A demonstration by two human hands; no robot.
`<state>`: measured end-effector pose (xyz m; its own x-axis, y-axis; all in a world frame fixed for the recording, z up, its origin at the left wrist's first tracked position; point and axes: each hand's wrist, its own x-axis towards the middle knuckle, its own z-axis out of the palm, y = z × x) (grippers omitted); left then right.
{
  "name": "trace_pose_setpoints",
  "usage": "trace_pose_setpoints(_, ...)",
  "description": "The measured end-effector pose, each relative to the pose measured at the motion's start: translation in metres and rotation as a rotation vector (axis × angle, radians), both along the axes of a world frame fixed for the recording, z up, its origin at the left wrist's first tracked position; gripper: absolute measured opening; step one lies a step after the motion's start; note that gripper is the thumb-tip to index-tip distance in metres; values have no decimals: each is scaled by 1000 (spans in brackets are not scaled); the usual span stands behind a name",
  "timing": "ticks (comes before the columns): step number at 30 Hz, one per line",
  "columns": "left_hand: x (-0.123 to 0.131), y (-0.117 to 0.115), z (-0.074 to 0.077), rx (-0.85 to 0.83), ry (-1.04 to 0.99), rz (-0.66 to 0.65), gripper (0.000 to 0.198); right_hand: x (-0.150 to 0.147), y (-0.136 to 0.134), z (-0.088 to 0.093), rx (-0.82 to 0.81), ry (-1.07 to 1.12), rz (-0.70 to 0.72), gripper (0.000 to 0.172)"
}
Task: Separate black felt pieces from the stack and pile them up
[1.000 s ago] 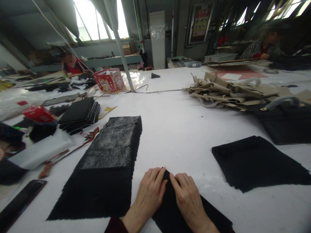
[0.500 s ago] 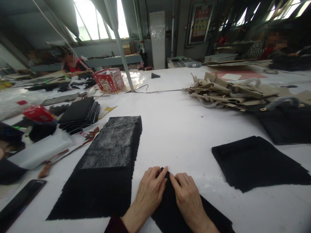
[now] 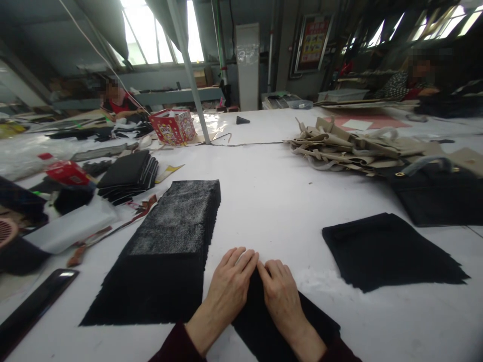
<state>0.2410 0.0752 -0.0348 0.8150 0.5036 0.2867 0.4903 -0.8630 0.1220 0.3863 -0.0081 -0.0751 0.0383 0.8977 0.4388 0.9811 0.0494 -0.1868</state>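
A black fabric piece lies on the white table at the bottom centre, partly hidden by both hands. My left hand has its fingers together over the top corner of the fabric, pressed on it. Close beside it, my right hand holds the same corner, its index fingertip almost touching the left one. To the left stands a tall stack of black pieces with a greyish textured upper part. Another black stack lies to the right.
Tan straps and pieces are heaped at the back right, beside a black bag. A red box and a metal pole stand behind. Dark folded pieces lie at left. Two people sit further back.
Both hands have moved slightly up, with the fabric corner now more covered by the fingers. The whole view has shifted a little.
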Motion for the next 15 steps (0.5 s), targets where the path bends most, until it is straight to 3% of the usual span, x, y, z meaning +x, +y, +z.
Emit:
trace_pose_setpoints(3, 0, 0, -3, -27, 44, 4, 49, -2, 5, 2, -2, -10, -4, 29)
trace_pose_setpoints(9, -11, 2, 3, -30, -53, 142, 53, -2, 6, 1, 9, 4, 18, 32)
trace_pose_setpoints(15, -4, 0, 3, -51, 93, 76, 55, -2, 5, -1, -28, -9, 28, 37)
